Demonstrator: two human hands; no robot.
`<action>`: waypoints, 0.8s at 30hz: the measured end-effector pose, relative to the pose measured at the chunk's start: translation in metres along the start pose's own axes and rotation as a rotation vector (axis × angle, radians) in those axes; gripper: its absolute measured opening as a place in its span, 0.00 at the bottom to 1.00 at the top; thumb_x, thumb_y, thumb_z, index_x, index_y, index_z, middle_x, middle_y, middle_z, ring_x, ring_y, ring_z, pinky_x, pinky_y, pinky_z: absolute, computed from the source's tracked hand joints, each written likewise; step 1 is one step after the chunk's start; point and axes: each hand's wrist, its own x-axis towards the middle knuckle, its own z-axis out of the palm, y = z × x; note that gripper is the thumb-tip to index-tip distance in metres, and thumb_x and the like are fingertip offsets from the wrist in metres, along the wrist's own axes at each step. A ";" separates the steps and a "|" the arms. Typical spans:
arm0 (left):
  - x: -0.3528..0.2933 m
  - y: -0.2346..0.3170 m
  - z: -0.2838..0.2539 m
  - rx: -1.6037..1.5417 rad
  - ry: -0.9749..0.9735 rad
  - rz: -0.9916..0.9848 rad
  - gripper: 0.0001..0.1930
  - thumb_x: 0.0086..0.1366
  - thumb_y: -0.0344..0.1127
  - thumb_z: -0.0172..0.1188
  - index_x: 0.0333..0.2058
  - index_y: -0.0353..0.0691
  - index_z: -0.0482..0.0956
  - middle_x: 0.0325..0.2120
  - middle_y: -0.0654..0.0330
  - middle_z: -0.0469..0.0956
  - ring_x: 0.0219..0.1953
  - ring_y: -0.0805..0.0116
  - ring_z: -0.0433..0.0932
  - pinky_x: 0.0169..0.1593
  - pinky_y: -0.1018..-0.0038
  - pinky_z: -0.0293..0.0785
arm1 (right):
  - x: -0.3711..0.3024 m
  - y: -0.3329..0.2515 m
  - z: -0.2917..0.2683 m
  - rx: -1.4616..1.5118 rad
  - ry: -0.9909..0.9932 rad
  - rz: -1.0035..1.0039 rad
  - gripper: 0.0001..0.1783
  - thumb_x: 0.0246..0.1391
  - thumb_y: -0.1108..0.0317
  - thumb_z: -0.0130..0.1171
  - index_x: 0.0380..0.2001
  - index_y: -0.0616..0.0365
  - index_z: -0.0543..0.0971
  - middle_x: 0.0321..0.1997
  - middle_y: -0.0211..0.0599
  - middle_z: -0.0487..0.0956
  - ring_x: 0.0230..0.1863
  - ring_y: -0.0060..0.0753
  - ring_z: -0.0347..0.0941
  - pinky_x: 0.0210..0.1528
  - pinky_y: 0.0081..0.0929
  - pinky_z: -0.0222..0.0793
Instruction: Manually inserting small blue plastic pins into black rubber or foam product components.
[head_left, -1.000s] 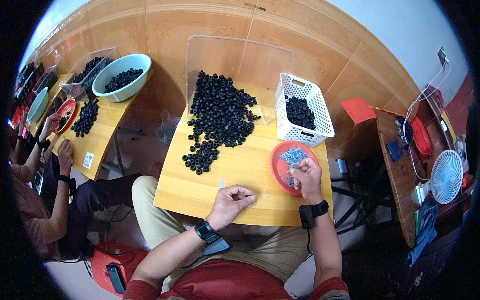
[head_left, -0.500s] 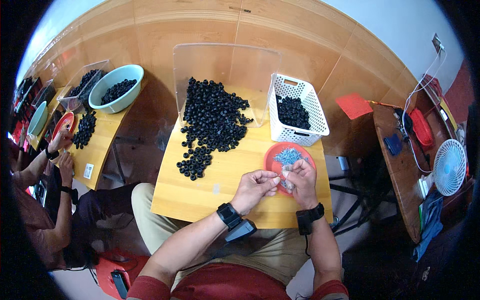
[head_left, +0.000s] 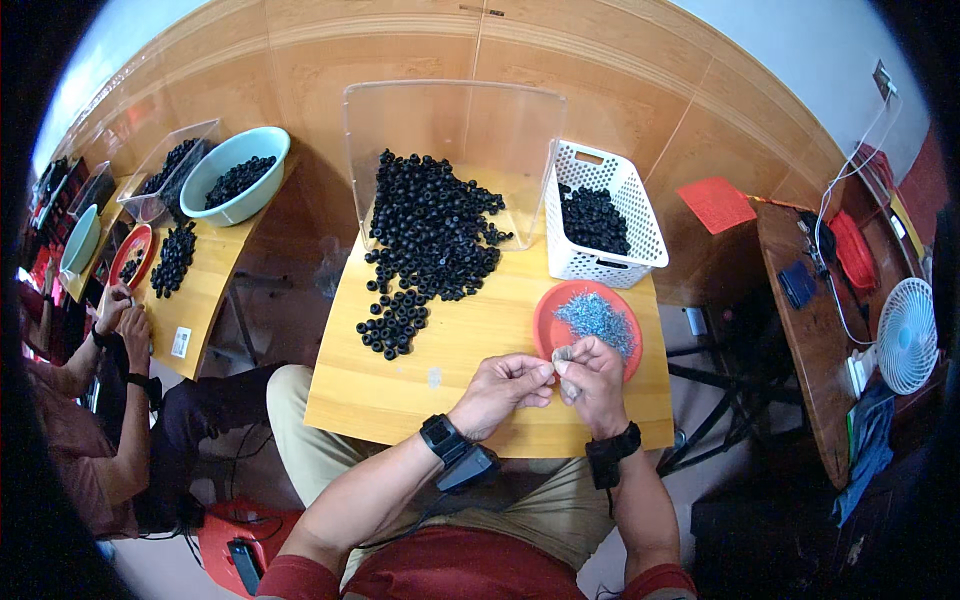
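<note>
My left hand (head_left: 508,391) and my right hand (head_left: 594,384) meet at the near edge of a red plate (head_left: 543,318), fingertips pinched and almost touching. Pale coverings sit on the right thumb and finger. Whatever lies between the fingertips is too small to make out. A heap of small blue-silver pieces (head_left: 592,320), seemingly metal, lies in the plate just beyond my right hand. Further left on the wooden table (head_left: 470,335) spreads a big pile of black ring-like parts (head_left: 425,215), with a smaller cluster (head_left: 392,325) nearer me.
Behind the pile stands a clear plastic bin (head_left: 520,110). Right of it, a white basket (head_left: 655,250) holds more black parts. At left, a co-worker's hands (head_left: 122,315) are at another table with a green basin (head_left: 275,185). A fan (head_left: 905,335) stands at far right.
Both hands have drawn back slightly toward me, from over the plate to its near edge, and stay close together. The co-worker's hands have come together. The view has shifted a little.
</note>
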 end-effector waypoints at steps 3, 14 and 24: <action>-0.003 -0.003 -0.005 0.001 0.007 0.011 0.12 0.69 0.36 0.58 0.44 0.34 0.78 0.37 0.61 0.81 0.35 0.75 0.80 0.41 0.78 0.80 | -0.004 0.001 0.003 -0.110 -0.087 0.017 0.07 0.55 0.78 0.57 0.39 0.65 0.76 0.33 0.36 0.78 0.20 0.18 0.69 0.20 0.18 0.67; -0.022 0.001 -0.018 -0.048 -0.042 -0.002 0.11 0.68 0.38 0.59 0.42 0.35 0.80 0.35 0.60 0.81 0.35 0.74 0.80 0.40 0.79 0.79 | -0.008 0.009 0.013 -0.326 -0.270 -0.146 0.06 0.63 0.73 0.53 0.38 0.66 0.76 0.37 0.34 0.76 0.23 0.17 0.71 0.25 0.19 0.74; -0.043 0.015 -0.023 0.061 0.090 0.012 0.10 0.66 0.33 0.63 0.41 0.33 0.81 0.33 0.60 0.82 0.33 0.76 0.79 0.40 0.80 0.78 | -0.011 0.006 0.034 -0.187 -0.196 -0.056 0.07 0.64 0.70 0.54 0.37 0.64 0.75 0.26 0.29 0.75 0.23 0.18 0.71 0.26 0.21 0.74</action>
